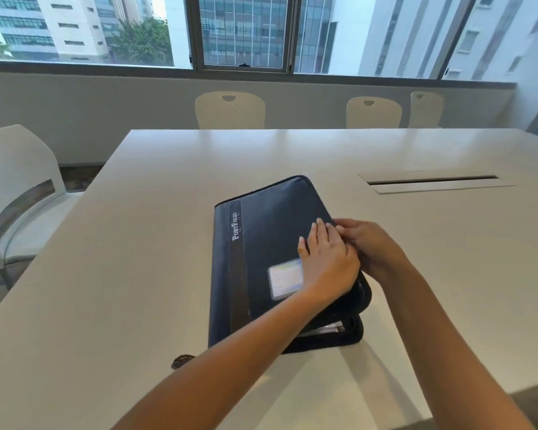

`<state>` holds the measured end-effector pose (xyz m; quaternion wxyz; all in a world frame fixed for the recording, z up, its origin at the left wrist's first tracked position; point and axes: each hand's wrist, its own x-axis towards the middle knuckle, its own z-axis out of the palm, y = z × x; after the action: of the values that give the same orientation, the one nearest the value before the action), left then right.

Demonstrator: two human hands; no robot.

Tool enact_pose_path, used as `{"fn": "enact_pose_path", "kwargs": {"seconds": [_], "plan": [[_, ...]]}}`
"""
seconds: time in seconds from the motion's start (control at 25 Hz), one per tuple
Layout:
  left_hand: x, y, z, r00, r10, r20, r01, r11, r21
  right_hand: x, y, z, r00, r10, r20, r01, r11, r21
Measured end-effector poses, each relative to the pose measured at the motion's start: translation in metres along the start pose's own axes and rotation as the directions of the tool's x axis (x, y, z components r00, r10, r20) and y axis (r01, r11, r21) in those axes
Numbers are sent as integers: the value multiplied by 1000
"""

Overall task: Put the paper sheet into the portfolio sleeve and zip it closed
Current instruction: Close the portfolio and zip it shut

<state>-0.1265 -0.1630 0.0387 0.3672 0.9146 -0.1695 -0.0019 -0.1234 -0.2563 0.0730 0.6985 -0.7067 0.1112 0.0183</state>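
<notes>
A dark navy portfolio [261, 240] with a brown stripe and the word "Portfolio" lies closed on the white table [137, 243]. My left hand [326, 259] presses flat on its cover, fingers straight, beside a small clear label window [284, 278]. My right hand [370, 243] is at the portfolio's right edge, fingers curled, apparently pinching the zipper pull, which my left hand hides. The near right corner [339, 330] still gapes, showing a pale sheet edge inside.
A cable slot [432, 181] is cut into the table at the right. White chairs stand behind the table [230, 110] and at the left [19, 187]. A small dark object [182, 361] lies near my left forearm. Windows fill the far wall.
</notes>
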Motion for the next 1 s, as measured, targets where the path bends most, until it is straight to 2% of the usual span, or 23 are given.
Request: {"fn": "enact_pose_path", "kwargs": {"seconds": [0.12,0.28,0.48,0.6,0.72,0.8,0.88,1.0], "plan": [[-7,-14,23,996,28,87,-39,991,126,8,28,-8,996,32,-78,-43,988,-147],[-15,-25,41,996,47,71,-55,991,121,8,54,-4,991,-60,-124,17,946,-323],[-22,-32,44,992,42,118,-42,999,-4,5,73,-3,980,-193,-47,123,776,-618],[-14,-36,22,956,14,292,4,998,-61,6,78,-4,974,-222,55,190,652,-734],[-8,-56,-13,900,58,433,-102,992,80,6,92,0,981,-148,123,187,581,-792],[-14,-82,-30,888,58,456,-214,930,298,4,103,9,982,-140,124,172,414,-894],[-29,-106,-38,902,43,430,-259,849,460,-3,111,21,976,-183,116,161,255,-953],[-58,-129,-41,939,89,333,-258,823,506,-22,116,46,968,-207,142,184,199,-963]]}}
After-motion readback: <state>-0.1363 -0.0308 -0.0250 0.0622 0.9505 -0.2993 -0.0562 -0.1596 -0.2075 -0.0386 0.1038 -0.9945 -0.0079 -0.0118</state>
